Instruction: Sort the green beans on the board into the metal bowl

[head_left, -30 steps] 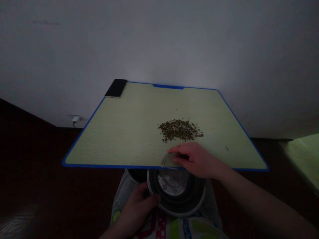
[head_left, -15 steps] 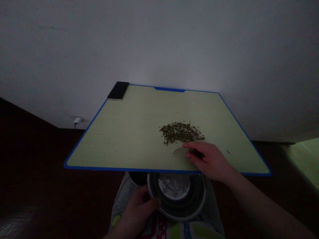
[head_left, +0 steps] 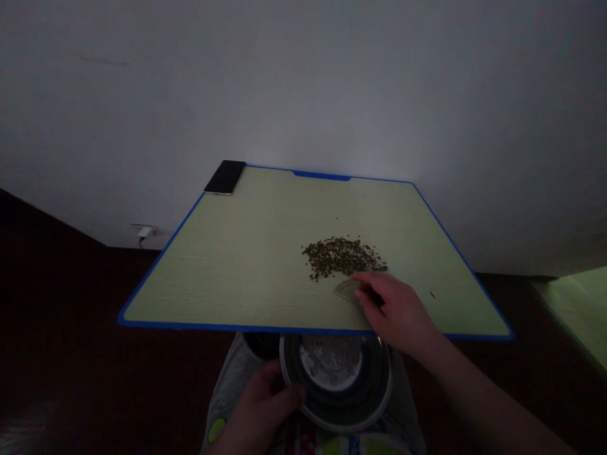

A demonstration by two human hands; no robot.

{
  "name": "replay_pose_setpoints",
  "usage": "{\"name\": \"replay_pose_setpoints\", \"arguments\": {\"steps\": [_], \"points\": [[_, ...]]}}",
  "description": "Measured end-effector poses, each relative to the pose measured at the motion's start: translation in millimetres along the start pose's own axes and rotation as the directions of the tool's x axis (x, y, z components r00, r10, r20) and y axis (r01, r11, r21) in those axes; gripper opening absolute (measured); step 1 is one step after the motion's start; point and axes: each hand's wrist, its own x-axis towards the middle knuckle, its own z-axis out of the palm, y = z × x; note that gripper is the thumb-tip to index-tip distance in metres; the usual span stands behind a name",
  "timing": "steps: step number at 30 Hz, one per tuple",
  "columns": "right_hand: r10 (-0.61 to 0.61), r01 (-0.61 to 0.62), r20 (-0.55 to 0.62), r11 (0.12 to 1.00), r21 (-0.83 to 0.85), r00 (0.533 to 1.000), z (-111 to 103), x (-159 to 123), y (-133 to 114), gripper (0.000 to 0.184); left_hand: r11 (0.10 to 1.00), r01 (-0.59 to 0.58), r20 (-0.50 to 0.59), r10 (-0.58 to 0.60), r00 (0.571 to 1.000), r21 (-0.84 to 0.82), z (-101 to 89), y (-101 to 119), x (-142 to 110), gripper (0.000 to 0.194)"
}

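Note:
My right hand (head_left: 396, 309) is closed, pinching a clear protractor (head_left: 347, 291) with a curved, marked edge. The protractor is low over the board, just on the near side of a loose patch of small greenish-brown grains (head_left: 341, 256). My fingertips cover its right part. Below the board's front edge, my left hand (head_left: 268, 404) grips the left rim of a round metal bowl (head_left: 332, 363) on my lap, thumb on the rim. The board hides the bowl's far edge. Some small specks show on the bowl's bottom.
The pale board (head_left: 227, 265) has a blue border and stands against a wall (head_left: 303, 82). A dark phone (head_left: 225, 177) lies at its far left corner. One thin dark bit (head_left: 432, 294) is at the right. Another dark container (head_left: 263, 344) is partly hidden behind the bowl. A plug (head_left: 145, 232) is in the wall.
My right hand and the protractor have shifted very slightly, the protractor a little to the right. The grains look much the same. The whole view has tipped slightly, and my left hand keeps its grip.

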Motion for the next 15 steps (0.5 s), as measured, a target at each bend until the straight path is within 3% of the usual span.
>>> {"name": "replay_pose_setpoints", "arguments": {"steps": [2,7,10,15], "points": [[0.006,-0.006,-0.024,1.000,-0.015,1.000,0,-2,1,0.027,0.998,0.016,0.056,-0.013,0.998,-0.061,-0.1,-1,0,0.026],[0.038,-0.039,-0.080,0.999,-0.014,0.996,-6,-18,10,0.026,0.999,0.019,-0.053,-0.021,0.998,-0.048,-3.9,-3,0,0.031],[0.125,-0.127,-0.141,0.992,-0.003,0.982,-13,-31,23,0.025,0.999,0.041,-0.050,-0.040,0.998,0.023,-7.1,-2,1,0.032],[0.346,-0.337,-0.200,0.938,0.074,0.917,-26,-47,55,0.030,0.999,0.037,-0.068,-0.037,0.997,0.001,-10.0,-10,8,0.034]]}}
